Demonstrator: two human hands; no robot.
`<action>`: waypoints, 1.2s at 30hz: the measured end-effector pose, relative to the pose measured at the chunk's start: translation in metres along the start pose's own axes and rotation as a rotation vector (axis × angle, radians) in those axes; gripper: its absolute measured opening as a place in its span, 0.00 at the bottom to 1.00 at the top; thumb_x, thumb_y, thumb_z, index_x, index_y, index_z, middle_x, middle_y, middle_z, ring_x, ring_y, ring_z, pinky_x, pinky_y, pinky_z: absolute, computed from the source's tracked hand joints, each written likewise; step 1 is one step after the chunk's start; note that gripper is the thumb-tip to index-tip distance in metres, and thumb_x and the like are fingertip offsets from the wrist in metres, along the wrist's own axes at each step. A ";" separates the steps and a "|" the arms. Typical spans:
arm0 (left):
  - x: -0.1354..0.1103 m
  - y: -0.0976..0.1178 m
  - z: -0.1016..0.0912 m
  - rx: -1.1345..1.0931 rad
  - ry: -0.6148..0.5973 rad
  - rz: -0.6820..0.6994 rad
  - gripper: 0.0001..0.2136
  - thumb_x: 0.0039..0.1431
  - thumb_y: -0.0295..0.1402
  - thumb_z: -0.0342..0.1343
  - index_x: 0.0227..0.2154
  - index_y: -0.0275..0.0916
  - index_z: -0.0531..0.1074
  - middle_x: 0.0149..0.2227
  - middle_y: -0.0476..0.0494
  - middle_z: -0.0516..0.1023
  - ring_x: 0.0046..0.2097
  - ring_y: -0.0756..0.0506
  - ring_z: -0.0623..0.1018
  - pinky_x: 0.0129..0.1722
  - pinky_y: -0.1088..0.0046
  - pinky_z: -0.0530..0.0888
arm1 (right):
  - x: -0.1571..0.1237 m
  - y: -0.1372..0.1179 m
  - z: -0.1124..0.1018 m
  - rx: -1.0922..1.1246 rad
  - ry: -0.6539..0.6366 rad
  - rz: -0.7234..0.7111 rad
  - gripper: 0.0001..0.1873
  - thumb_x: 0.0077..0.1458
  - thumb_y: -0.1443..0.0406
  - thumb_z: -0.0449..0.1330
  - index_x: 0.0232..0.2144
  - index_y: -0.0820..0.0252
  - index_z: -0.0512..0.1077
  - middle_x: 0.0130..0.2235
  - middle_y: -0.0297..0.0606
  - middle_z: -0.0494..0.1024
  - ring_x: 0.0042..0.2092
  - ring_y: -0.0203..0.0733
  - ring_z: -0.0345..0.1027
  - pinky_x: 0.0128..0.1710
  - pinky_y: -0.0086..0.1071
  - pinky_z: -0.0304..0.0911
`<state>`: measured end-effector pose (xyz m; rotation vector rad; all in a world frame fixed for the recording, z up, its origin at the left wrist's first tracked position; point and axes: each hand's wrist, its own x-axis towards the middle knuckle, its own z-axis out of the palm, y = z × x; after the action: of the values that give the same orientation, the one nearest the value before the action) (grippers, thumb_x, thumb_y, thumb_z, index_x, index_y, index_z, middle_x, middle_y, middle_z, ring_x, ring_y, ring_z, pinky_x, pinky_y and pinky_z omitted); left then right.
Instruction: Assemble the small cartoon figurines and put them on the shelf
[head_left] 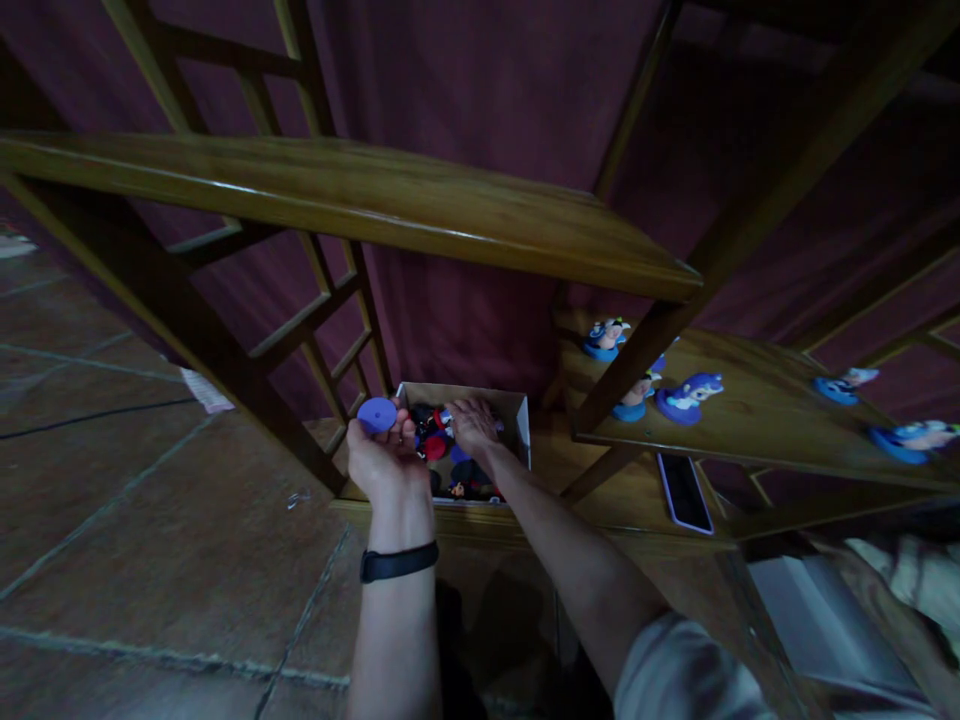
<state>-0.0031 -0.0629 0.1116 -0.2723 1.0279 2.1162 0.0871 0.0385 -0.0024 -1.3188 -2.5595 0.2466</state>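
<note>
So the purple disc (376, 415) is held in the left hand (384, 458), gripped between thumb and fingers with its flat face showing, by the left side of the box (523, 432). The right hand (474, 425) is sunk inside the box, among jumbled dark figures (459, 490) and a red disc (435, 447). Whether anything is gripped there can't be told, since the fingertips are hidden.

The left palm is turned up, with a black band (399, 562) worn on the wrist, and that forearm is stretched almost straight ahead. The right forearm is angled in from the lower right, back of the hand up, a pale sleeve (690, 668) worn above it.

The box is set on the low wooden board (551, 468), where a phone (684, 495) is also laid. More figurines (690, 397) are stood on the shelf (765, 385) to the right. The unit is backed by a dark red curtain (472, 330), and the floor (150, 540) is tiled.
</note>
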 end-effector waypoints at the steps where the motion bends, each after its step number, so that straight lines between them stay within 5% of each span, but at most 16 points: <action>1: 0.000 0.001 0.001 0.007 -0.001 -0.010 0.13 0.60 0.36 0.42 0.32 0.35 0.69 0.30 0.43 0.75 0.27 0.53 0.74 0.26 0.80 0.71 | 0.001 -0.001 0.001 -0.013 -0.013 -0.005 0.18 0.60 0.70 0.46 0.49 0.55 0.68 0.50 0.41 0.71 0.55 0.44 0.57 0.59 0.41 0.45; 8: -0.001 0.004 0.002 0.013 -0.037 -0.042 0.12 0.60 0.35 0.42 0.30 0.35 0.69 0.30 0.42 0.75 0.27 0.52 0.74 0.25 0.81 0.71 | -0.025 -0.005 -0.006 0.131 0.034 0.055 0.16 0.58 0.68 0.50 0.47 0.57 0.70 0.49 0.43 0.70 0.53 0.45 0.59 0.56 0.38 0.52; 13: -0.001 -0.002 0.000 0.076 -0.090 -0.096 0.13 0.61 0.35 0.42 0.31 0.35 0.69 0.29 0.43 0.75 0.26 0.52 0.74 0.25 0.80 0.70 | -0.058 -0.003 -0.014 0.579 0.156 0.274 0.14 0.55 0.65 0.55 0.44 0.57 0.72 0.48 0.40 0.71 0.49 0.42 0.65 0.53 0.36 0.59; 19: 0.001 -0.017 0.002 0.318 -0.235 -0.145 0.10 0.57 0.33 0.47 0.30 0.34 0.71 0.27 0.41 0.76 0.23 0.51 0.74 0.22 0.79 0.69 | -0.095 -0.004 -0.014 1.305 0.161 0.533 0.15 0.50 0.63 0.57 0.42 0.58 0.70 0.34 0.32 0.74 0.32 0.37 0.71 0.37 0.34 0.69; 22: -0.001 -0.024 0.003 0.454 -0.298 -0.092 0.07 0.55 0.32 0.50 0.28 0.33 0.71 0.25 0.41 0.76 0.22 0.50 0.74 0.20 0.78 0.67 | -0.113 -0.005 -0.017 1.438 0.171 0.587 0.15 0.48 0.62 0.59 0.40 0.59 0.70 0.30 0.30 0.74 0.30 0.37 0.71 0.33 0.33 0.70; 25: -0.002 -0.031 0.003 0.548 -0.314 -0.005 0.05 0.53 0.31 0.53 0.27 0.34 0.70 0.22 0.45 0.75 0.20 0.50 0.73 0.18 0.79 0.66 | -0.125 -0.003 -0.023 1.264 0.161 0.605 0.14 0.52 0.62 0.56 0.42 0.58 0.69 0.29 0.31 0.75 0.30 0.39 0.71 0.31 0.32 0.69; 30: -0.003 -0.035 0.001 0.594 -0.374 0.006 0.08 0.52 0.34 0.55 0.26 0.34 0.70 0.20 0.45 0.74 0.19 0.50 0.73 0.17 0.79 0.65 | -0.124 0.003 -0.039 0.518 0.135 0.410 0.13 0.55 0.67 0.55 0.44 0.55 0.70 0.44 0.39 0.75 0.43 0.43 0.72 0.43 0.32 0.65; 36: 0.000 -0.025 0.002 0.484 -0.278 0.142 0.09 0.53 0.36 0.53 0.27 0.35 0.69 0.23 0.45 0.76 0.19 0.52 0.72 0.19 0.80 0.66 | -0.112 0.004 -0.050 0.081 0.001 0.419 0.20 0.59 0.72 0.46 0.50 0.55 0.67 0.52 0.46 0.68 0.48 0.47 0.67 0.43 0.38 0.62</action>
<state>0.0151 -0.0519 0.0979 0.3301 1.3733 1.8820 0.1673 -0.0495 0.0278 -1.8080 -2.2195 0.4197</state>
